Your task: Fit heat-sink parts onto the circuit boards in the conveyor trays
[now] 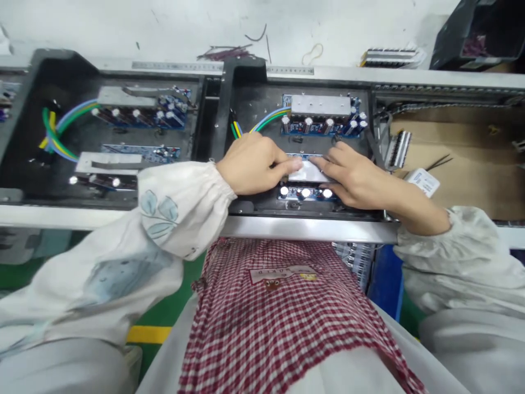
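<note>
Both hands, left hand (252, 164) and right hand (356, 178), press near circuit board (305, 191); grip unclear.

The light is bright, white and even, and it falls from overhead. The pale bench top (164, 27) at 12 o'clock is nearly washed out. Glare streaks the metal rail (307, 229) just below the centre. The silver plate (305, 172) and the capacitor tops (305, 192) at the centre shine as white spots. Shadows are soft and short, with a faint one under the left hand (254, 164) and the right hand (356, 178). The black box (479, 33) at 1 o'clock loses detail in darkness. Wide-angle distortion bows the rail toward 9 and 3 o'clock. The whole frame is slightly soft. The sleeves (102, 273) at 8 and 4 o'clock and the checked apron (287, 317) at 6 o'clock are blurred.
</note>
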A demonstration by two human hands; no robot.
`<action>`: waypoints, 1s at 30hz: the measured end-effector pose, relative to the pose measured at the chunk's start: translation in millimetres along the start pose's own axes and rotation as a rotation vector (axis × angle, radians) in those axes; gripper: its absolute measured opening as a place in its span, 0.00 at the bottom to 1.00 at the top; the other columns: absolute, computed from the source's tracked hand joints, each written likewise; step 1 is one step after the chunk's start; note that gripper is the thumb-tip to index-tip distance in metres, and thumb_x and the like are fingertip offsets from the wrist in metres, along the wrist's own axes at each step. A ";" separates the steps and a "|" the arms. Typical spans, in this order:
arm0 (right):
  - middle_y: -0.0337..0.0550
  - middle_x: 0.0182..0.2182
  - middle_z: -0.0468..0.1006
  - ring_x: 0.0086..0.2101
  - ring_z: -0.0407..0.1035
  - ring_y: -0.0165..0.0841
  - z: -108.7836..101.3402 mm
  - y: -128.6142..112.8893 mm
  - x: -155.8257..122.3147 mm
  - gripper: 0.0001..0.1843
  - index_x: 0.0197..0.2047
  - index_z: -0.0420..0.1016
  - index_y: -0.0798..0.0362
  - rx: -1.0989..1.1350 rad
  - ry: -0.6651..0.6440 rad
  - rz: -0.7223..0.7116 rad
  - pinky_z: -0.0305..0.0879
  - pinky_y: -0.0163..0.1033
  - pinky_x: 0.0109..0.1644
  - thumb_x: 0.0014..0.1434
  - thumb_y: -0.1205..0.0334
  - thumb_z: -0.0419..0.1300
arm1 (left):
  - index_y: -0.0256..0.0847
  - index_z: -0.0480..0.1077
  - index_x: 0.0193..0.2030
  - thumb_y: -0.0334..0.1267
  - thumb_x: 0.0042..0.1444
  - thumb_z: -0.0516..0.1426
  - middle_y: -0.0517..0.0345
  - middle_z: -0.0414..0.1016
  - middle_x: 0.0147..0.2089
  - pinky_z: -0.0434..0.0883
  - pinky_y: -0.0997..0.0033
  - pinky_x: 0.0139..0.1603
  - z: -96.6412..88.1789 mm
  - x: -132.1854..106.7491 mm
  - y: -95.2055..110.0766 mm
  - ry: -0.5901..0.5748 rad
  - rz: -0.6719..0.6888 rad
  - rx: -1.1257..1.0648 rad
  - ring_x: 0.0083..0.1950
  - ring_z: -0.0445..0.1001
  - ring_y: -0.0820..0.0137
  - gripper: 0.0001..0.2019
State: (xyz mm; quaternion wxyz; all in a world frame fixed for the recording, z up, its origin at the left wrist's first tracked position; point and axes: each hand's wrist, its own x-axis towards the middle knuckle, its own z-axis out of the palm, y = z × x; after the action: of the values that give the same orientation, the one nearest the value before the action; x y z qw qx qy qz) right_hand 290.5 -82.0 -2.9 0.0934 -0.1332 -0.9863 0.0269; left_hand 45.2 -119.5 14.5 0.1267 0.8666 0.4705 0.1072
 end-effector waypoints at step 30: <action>0.56 0.33 0.68 0.38 0.58 0.44 -7.7 -8.3 3.4 0.25 0.56 0.66 0.71 -0.144 -0.112 0.086 0.59 0.44 0.40 0.59 0.67 0.47 | 0.37 0.64 0.23 0.36 0.43 0.64 0.67 0.64 0.22 0.57 0.75 0.28 3.9 30.3 0.2 -0.177 -0.322 -0.570 0.25 0.61 0.78 0.12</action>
State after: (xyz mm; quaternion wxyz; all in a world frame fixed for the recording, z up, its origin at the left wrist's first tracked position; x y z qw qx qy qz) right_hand 286.7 -88.9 5.9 0.0269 -0.1802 -0.9827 -0.0328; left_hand 62.7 -94.5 12.9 0.4196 0.7169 0.5396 0.1372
